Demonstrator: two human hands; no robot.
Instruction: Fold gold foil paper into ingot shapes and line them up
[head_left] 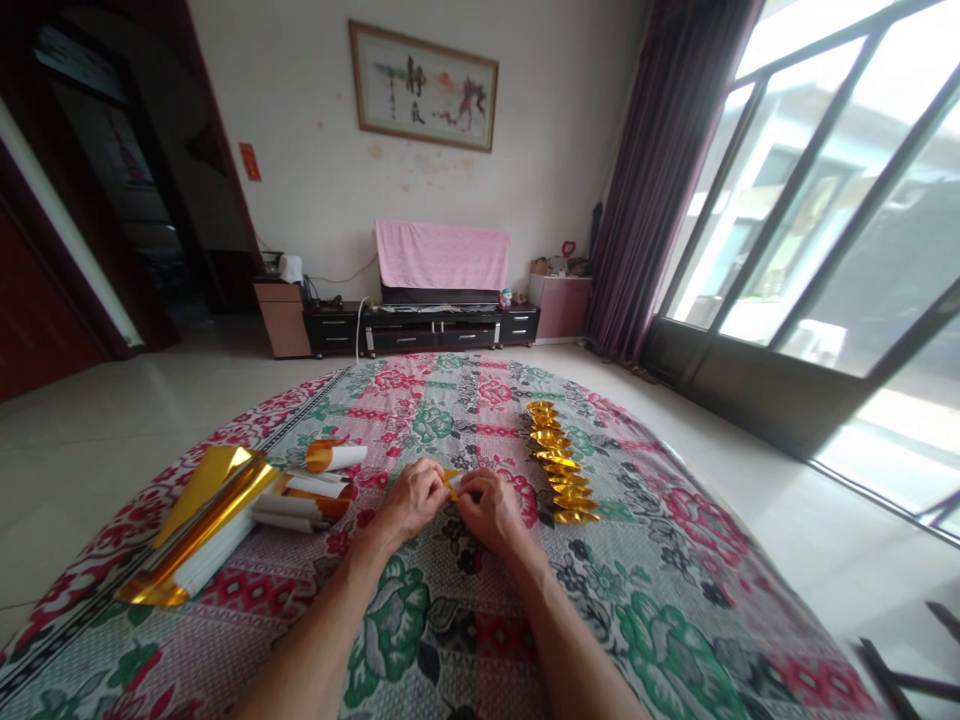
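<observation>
While a row of shiny gold foil pieces with pointed ends (556,460) is lying toward the right edge of the round table under a red, green and grey floral cloth (660,560), the person's bare hands are working near the middle of the surface. The left hand (416,495) is pinching one side of a small gold-and-white piece of foil paper (452,482) between thumb and fingers, and the right hand (489,508) is pinching its other side, both with fingers curled inward. Their fingers are hiding much of it, so I cannot tell how complete its shape is. From where I am standing, the row is looking like the done part, its pieces sitting too close together for a sure count. Toward the left edge, large gold foil sheets with white backs (225,520) are lying loosely stacked, and smaller curled gold-and-white sheets (304,505) are resting just beside them, nearer the middle; being unshaped, these are seemingly making up what is left.
</observation>
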